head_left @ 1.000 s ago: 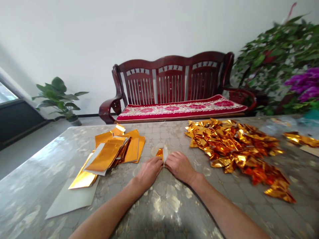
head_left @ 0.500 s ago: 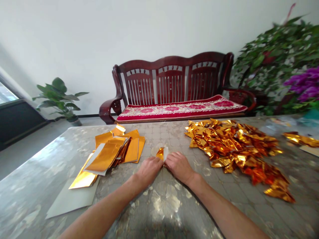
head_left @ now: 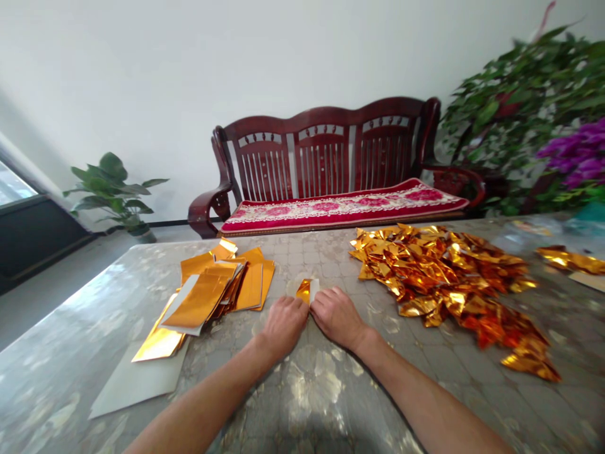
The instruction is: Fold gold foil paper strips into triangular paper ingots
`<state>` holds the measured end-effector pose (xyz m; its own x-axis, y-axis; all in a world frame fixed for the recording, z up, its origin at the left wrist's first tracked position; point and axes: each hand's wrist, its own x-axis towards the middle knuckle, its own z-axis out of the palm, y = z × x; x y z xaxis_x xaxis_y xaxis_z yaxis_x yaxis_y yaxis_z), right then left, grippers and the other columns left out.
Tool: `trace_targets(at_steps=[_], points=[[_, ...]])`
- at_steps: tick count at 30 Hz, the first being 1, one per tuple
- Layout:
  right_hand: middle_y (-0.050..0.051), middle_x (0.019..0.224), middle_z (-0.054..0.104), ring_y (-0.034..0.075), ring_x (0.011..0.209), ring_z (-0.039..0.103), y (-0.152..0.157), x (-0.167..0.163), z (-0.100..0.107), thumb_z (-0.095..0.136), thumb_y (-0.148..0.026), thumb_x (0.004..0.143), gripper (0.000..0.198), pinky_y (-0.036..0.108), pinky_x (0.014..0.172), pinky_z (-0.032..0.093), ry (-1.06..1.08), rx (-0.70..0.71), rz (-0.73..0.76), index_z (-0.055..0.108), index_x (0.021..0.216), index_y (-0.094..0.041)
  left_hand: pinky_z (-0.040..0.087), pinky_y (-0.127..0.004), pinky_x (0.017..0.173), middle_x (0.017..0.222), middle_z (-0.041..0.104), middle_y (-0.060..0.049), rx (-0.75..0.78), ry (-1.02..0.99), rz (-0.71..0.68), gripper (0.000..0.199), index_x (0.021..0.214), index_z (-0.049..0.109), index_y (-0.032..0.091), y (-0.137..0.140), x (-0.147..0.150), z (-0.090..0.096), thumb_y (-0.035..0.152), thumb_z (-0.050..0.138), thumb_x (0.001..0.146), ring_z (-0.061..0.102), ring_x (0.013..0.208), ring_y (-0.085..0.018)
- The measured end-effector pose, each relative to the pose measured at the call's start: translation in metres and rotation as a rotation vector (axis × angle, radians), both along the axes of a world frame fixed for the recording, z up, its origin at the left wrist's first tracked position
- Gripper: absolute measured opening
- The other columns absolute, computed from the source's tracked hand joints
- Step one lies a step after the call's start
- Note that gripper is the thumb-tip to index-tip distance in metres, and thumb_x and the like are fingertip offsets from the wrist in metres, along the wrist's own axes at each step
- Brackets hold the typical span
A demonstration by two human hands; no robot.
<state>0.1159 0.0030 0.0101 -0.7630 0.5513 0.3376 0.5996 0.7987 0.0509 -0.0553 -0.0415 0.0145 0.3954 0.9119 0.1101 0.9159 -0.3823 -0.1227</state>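
Observation:
A small piece of gold foil paper [head_left: 305, 290], partly folded with its pale back showing on the right, lies on the table between my hands. My left hand [head_left: 287, 323] has its fingers closed on the paper's near left part. On the right side, my right hand [head_left: 336, 315] pinches the same paper, its knuckles almost touching the left ones. The fingertips and the near part of the paper are hidden. Left of my hands lies a loose stack of flat gold foil sheets [head_left: 203, 296]. A heap of folded gold foil pieces [head_left: 439, 265] spreads to the right.
A patterned covering lies over the table [head_left: 302, 403]. Under the stack's near side is a pale sheet [head_left: 142, 381]. Clear plastic [head_left: 529, 233] lies at the far right. Beyond the table stand a dark wooden bench [head_left: 326, 151] and a potted plant [head_left: 113, 189].
Both hands stay on the foil paper in nearly the same place, with only slight finger and left forearm movement. The view has shifted a little.

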Motion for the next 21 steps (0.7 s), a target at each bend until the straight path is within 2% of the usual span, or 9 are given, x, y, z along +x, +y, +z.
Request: trace_targets(at_steps=[4,8,12,15,21], points=[[0.006,0.090,0.067,0.020,0.088,0.054,0.001,0.006,0.004,0.049,-0.029,0.099,0.023,0.034,0.079,0.032,0.030,-0.064,-0.017,0.064,0.086,-0.019,0.045,-0.035,0.075,0.085,0.068,-0.006,0.055,-0.013,0.000,0.013,0.087,0.064,0.019,-0.001,0.000,-0.005,0.018,0.053,0.094,0.064,0.085,-0.023],[0.005,0.094,0.067,0.021,0.093,0.054,0.002,0.011,0.006,0.061,-0.039,0.093,0.020,0.034,0.081,0.033,0.050,-0.097,-0.002,0.065,0.089,-0.020,0.044,-0.035,0.073,0.084,0.068,-0.005,0.072,-0.031,-0.004,0.012,0.087,0.064,0.019,0.002,-0.004,-0.007,0.016,0.054,0.093,0.064,0.084,-0.023],[0.005,0.090,0.067,0.021,0.089,0.053,0.005,0.009,0.001,0.058,-0.030,0.095,0.016,0.034,0.078,0.032,0.007,-0.024,0.009,0.066,0.086,-0.019,0.043,-0.033,0.072,0.083,0.067,-0.005,0.085,-0.047,-0.006,0.015,0.086,0.063,0.019,0.005,-0.008,-0.010,0.016,0.052,0.094,0.063,0.082,-0.021],[0.006,0.086,0.066,0.020,0.084,0.052,0.006,0.004,-0.003,0.052,-0.023,0.098,0.021,0.034,0.075,0.031,0.004,0.025,0.021,0.066,0.084,-0.018,0.042,-0.032,0.072,0.083,0.067,-0.004,0.087,-0.066,-0.016,0.015,0.085,0.063,0.020,0.006,-0.010,-0.012,0.018,0.052,0.095,0.063,0.081,-0.020],[0.007,0.089,0.066,0.020,0.085,0.052,0.003,0.002,-0.005,0.048,-0.024,0.099,0.022,0.035,0.075,0.031,0.024,0.064,-0.001,0.065,0.088,-0.018,0.042,-0.031,0.074,0.084,0.067,-0.003,0.066,-0.130,-0.008,0.016,0.086,0.063,0.021,0.006,-0.014,-0.009,0.019,0.050,0.095,0.063,0.082,-0.018]])
